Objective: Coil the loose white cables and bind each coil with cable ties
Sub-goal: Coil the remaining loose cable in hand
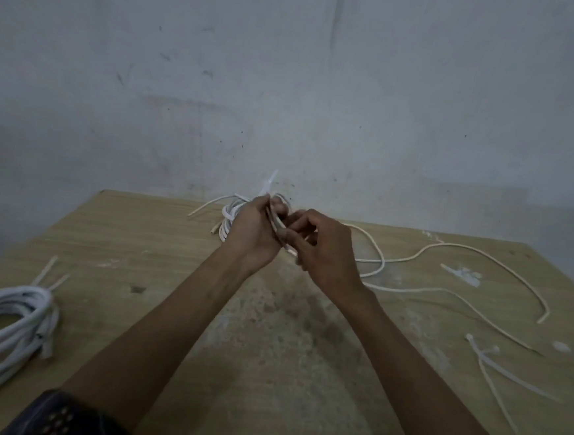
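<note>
Head view. Binding under way at far middle of surface (139, 240). Grips small coil (229, 218) w/ left hand (253, 230), fingers wrapped round loops; lifted or resting, can't tell. Pinches pale strand (282, 239) w/ right hand (325, 253), fingers curled tight; tie or cable, too blurred to say. Shows cable tie (268, 185) poking up behind left hand, prob. already looped round bundle. Leaves loose cable (465, 246) trailing to rt., spare ties (503, 371) near rt. edge, bound coil (6, 319) at lt. edge w/ tie tails sticking out. Judged step: cinching tie on this coil. Next, likely: feed tail thru head, pull snug w/o letting loops spring open; then start on remaining loose cable.
</note>
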Action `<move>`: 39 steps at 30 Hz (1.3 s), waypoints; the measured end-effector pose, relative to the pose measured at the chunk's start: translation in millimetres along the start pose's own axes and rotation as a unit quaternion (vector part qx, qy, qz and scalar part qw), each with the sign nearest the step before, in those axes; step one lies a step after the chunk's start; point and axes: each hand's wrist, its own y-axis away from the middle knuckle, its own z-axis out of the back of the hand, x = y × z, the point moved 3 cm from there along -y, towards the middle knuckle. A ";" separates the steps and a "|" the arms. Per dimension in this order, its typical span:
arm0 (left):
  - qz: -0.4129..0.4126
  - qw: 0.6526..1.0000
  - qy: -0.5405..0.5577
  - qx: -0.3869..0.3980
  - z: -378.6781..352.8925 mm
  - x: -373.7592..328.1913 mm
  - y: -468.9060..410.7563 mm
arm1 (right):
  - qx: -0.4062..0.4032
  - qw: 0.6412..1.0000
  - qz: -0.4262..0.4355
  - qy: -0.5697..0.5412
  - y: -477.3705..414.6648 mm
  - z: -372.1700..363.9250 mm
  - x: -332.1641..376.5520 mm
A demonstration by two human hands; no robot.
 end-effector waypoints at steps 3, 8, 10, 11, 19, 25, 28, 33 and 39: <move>-0.042 0.990 0.138 0.004 10.5 -31.8 -0.8 | 0.156 0.987 -0.027 0.010 -7.1 16.2 -17.1; -0.016 0.989 0.111 0.092 18.9 -59.6 2.3 | 0.084 0.979 -0.121 0.145 -28.2 95.8 -53.5; 0.017 0.989 0.039 0.138 8.7 -50.9 6.2 | -0.035 0.952 -0.172 0.250 -33.0 117.4 -63.7; 0.033 0.986 -0.011 0.160 1.9 -42.8 8.3 | -0.089 0.940 -0.192 0.266 -33.6 121.8 -66.3; -0.021 0.965 -0.254 0.064 -21.2 30.0 3.5 | -0.008 0.997 -0.072 -0.015 -27.6 62.1 -4.1; -0.038 0.997 -0.054 -0.042 12.4 17.3 -12.9 | 0.046 0.990 0.089 0.103 -3.5 6.8 11.0; -0.037 0.997 0.050 -0.038 9.9 5.0 -9.2 | 0.078 0.996 0.037 0.030 -5.2 5.5 -5.0; -0.016 0.990 0.111 0.082 7.8 -36.1 1.3 | 0.135 0.990 -0.042 0.002 -17.7 45.9 -41.4; 0.094 0.980 -0.055 0.164 1.1 -28.7 11.1 | 0.055 0.991 -0.021 0.120 -31.0 92.7 -49.2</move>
